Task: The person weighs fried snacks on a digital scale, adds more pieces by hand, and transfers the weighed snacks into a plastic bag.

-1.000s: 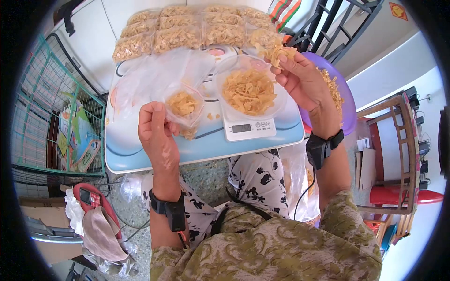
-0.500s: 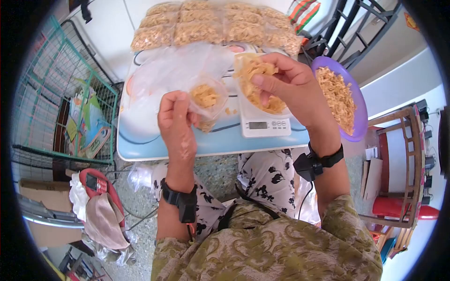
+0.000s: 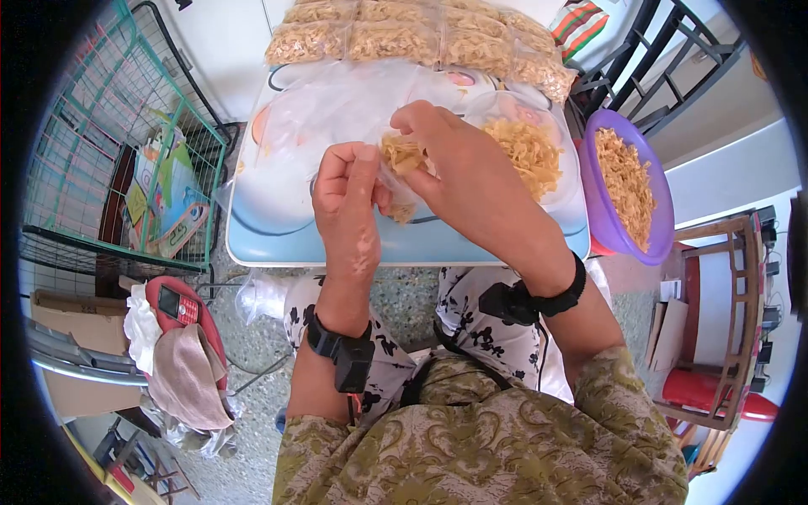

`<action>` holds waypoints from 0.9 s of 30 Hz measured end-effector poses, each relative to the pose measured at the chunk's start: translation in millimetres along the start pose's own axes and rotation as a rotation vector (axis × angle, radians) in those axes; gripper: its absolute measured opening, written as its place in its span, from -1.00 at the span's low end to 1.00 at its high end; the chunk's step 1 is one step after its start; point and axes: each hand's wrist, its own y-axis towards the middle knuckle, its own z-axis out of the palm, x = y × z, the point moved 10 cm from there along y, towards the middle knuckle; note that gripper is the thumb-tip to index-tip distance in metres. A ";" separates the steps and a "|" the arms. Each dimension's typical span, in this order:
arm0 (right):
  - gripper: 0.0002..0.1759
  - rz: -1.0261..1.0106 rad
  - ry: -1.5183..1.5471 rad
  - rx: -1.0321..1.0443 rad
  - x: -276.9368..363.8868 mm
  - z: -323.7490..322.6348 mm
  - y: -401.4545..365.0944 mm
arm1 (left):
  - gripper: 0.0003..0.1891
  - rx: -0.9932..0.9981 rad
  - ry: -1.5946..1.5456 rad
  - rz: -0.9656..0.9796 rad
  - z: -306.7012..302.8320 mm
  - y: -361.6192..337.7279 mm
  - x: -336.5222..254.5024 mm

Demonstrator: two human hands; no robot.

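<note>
Your left hand [image 3: 349, 210] pinches a small plastic bag [image 3: 392, 192] by its rim, just above the tabletop [image 3: 278, 231]. Your right hand [image 3: 459, 168] grips a clump of chips [image 3: 402, 153] at its mouth. The bag looks light, limp and slippery, and the chips brittle, so hold the rim gently.

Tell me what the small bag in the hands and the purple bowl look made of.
The small bag: thin clear plastic film, glossy; the yellow snack pieces show through it and it crumples in the left hand. The purple bowl: probably moulded plastic, smooth, slightly shiny; uniform colour, thin rim. Can't rule out melamine.
</note>
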 end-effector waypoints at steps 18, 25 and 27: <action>-0.76 0.147 0.131 0.112 -15.4 7.3 2.3 | -0.84 -0.047 0.045 0.036 -5.9 -0.8 -5.6; -0.85 -0.103 0.146 -0.011 5.0 3.9 -5.5 | -0.83 -0.046 -0.004 0.048 -3.0 -0.2 -7.3; -0.88 -0.097 0.097 0.006 0.3 7.6 -1.4 | -0.83 -0.027 -0.009 0.054 -1.5 -1.7 -8.5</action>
